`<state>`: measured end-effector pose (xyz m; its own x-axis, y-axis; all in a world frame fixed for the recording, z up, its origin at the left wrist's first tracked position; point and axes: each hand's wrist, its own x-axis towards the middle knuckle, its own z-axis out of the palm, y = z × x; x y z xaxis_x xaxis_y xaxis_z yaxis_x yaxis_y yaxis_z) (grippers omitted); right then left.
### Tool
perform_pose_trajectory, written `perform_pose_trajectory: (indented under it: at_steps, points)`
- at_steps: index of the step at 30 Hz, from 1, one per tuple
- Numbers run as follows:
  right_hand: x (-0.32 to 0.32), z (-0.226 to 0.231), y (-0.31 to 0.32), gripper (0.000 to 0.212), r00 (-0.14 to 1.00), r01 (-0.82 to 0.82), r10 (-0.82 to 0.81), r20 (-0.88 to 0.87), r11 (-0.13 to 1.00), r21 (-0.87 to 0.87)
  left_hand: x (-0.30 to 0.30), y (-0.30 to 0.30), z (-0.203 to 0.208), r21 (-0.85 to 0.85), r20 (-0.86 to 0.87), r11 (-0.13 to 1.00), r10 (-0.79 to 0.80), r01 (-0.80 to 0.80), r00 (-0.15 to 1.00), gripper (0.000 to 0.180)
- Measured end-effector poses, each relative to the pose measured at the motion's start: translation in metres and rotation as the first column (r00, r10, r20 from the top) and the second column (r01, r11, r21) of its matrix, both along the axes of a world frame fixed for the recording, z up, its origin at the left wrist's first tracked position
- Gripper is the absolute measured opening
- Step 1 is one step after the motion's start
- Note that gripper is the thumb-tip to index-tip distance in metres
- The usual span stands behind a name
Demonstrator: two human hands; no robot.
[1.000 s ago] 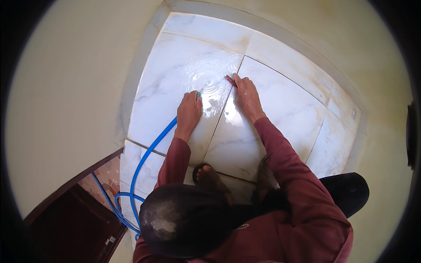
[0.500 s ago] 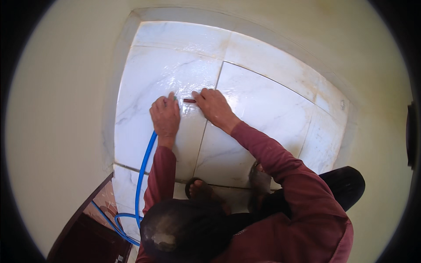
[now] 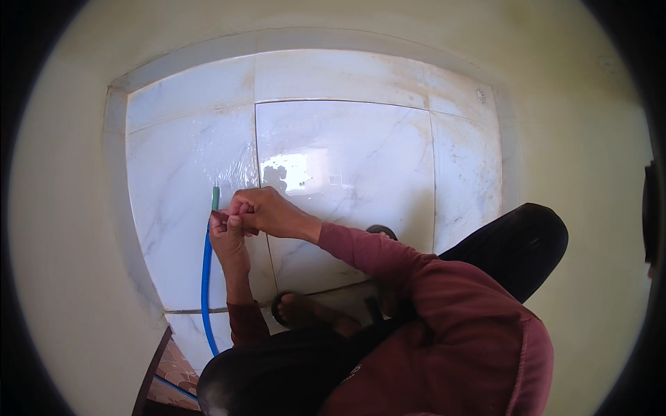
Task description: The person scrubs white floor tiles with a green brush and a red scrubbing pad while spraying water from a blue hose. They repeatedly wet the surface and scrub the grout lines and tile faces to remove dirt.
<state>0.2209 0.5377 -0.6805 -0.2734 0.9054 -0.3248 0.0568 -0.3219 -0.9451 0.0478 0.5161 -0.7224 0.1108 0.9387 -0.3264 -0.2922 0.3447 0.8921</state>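
Close together over the wet tiles, my left hand and my right hand meet at the fingertips. A small dark reddish-brown strip shows at the fingers of my left hand, and both hands are closed about it; the fingers partly hide it. Just left of my left hand runs a blue hose with a green end piece. Water spreads over the tile beyond that end. Whether my left hand touches the hose I cannot tell.
White marbled floor tiles lie between pale walls. A drain is in the far right corner. My sandalled foot rests near the tile joint. At lower left, a dark threshold borders brown patterned tiles.
My hands have come together, the right one crossing to the left with the strip. My left hand has come off the green hose end, which now shows beyond it. The view has shifted.
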Motion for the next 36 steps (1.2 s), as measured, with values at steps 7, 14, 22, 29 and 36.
perform_pose_trajectory:
  at_steps: [7,14,22,29,36]
  points:
    - [0.024,-0.013,-0.013,0.026,0.983,0.05,-0.051,-0.174,0.999,-0.007,-0.017,-0.008,-0.012,-0.07,0.189,0.998,0.004,0.009,0.982,0.036]
    - [0.013,0.019,-0.019,0.025,0.991,-0.13,0.128,0.031,0.989,0.065,-0.012,-0.029,0.011,-0.193,0.153,0.978,0.114,-0.084,0.982,0.03]
    - [0.006,0.008,-0.037,0.028,0.962,-0.082,0.033,-0.273,0.982,-0.171,-0.03,-0.038,0.013,-0.146,0.302,0.988,-0.008,0.054,0.953,0.024]
    - [0.016,-0.004,-0.036,0.03,0.972,-0.035,-0.015,-0.234,0.978,-0.208,-0.008,-0.04,0.052,-0.179,0.239,0.98,0.134,-0.092,0.962,0.042]
    - [0.01,0.004,-0.037,0.024,0.866,-0.402,-0.044,0.498,0.529,0.747,-0.022,-0.037,0.03,-0.252,0.088,0.968,0.017,0.006,0.996,0.037]
